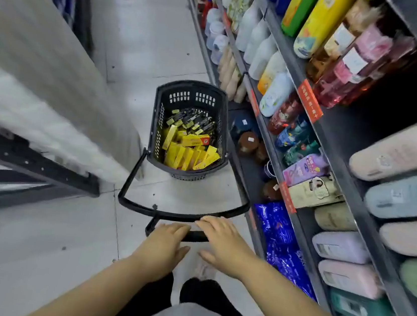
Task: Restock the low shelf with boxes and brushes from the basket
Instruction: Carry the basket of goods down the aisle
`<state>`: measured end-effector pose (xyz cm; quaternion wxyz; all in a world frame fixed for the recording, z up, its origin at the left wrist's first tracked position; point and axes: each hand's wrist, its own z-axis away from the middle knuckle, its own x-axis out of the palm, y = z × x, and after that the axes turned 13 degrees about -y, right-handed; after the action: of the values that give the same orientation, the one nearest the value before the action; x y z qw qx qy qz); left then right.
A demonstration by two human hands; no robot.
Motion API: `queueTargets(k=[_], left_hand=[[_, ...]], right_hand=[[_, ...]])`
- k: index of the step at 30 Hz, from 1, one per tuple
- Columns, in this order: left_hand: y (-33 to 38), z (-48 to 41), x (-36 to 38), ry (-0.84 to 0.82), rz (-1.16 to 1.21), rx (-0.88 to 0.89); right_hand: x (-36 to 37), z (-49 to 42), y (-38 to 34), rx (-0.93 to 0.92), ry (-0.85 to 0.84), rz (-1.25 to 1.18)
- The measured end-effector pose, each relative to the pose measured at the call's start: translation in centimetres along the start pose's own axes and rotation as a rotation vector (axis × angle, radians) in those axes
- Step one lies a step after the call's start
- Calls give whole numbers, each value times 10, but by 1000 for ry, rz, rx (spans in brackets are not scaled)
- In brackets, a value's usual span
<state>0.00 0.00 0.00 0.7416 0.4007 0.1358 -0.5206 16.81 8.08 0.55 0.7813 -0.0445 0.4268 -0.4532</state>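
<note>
My fingers lie fairly straight and close together, thumbs spread. The left hand (pixel 165 244) has its fingertips on the black pull handle (pixel 196 236). The right hand (pixel 226 241) lies flat across the same bar, and neither hand is wrapped around it. Both forearms reach forward. At the handle's far end the black basket (pixel 190 83) stands on the floor. Yellow boxes (pixel 189 153) fill its near half and dark-packaged brushes (pixel 196 122) its far half. The low shelf (pixel 250 173) runs just right of the basket.

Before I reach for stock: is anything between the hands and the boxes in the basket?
Nothing covers them. The basket is open-topped, with the yellow boxes and brush packs exposed. Only its black handle frame, under the left hand and right hand, lies between hands and basket.
</note>
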Motion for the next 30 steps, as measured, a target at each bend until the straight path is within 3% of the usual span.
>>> queueTargets(k=[2,8,13,18,26,30], left_hand=[[-9,1,6,-7,-14,-10],[-18,-4,10,48,27,-116],[-16,-19,3,-39,-100,-154],[1,-43,-1,-64,-190,-106],[15,-74,-36,34,-63,44],[7,-96,-77,83,8,135]], right_hand=[[2,-13,-8,-62,-15,47],[15,-32,-13,24,-90,74],[8,-35,2,66,-65,158],[-4,-23,33,35,24,281],[-60,-27,83,-178,128,451],[-108,-45,94,-260,270,574]])
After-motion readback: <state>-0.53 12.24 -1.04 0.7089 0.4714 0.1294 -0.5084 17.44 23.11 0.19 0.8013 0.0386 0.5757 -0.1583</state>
